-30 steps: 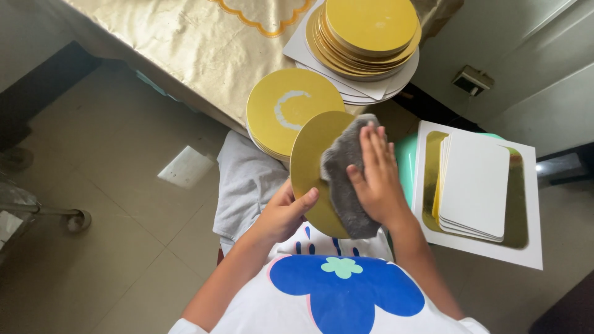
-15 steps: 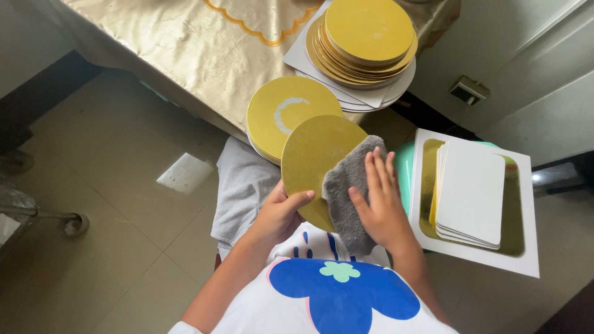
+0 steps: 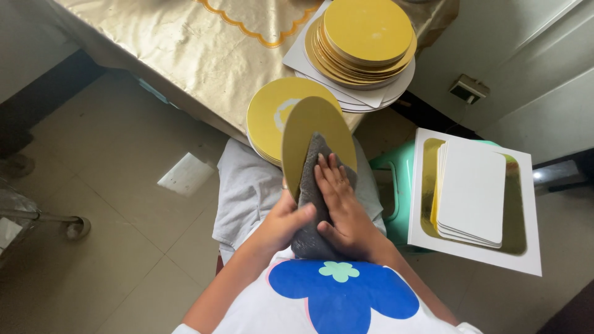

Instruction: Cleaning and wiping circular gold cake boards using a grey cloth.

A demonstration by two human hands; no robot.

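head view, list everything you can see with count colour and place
round gold board: one, gold, held on edge over the lap
cloth: one, grey, pressed on the held board
gold disc on table edge: top of a small pile, gold, behind the held board
round stack: several, gold, on white sheets on the table
tablecloth: one, shiny gold, over the table
rectangular cards: a stack, white, on a gold and white tray at right
stool: one, green, under the tray
left hand: holds the board's lower edge
right hand: flat on the cloth
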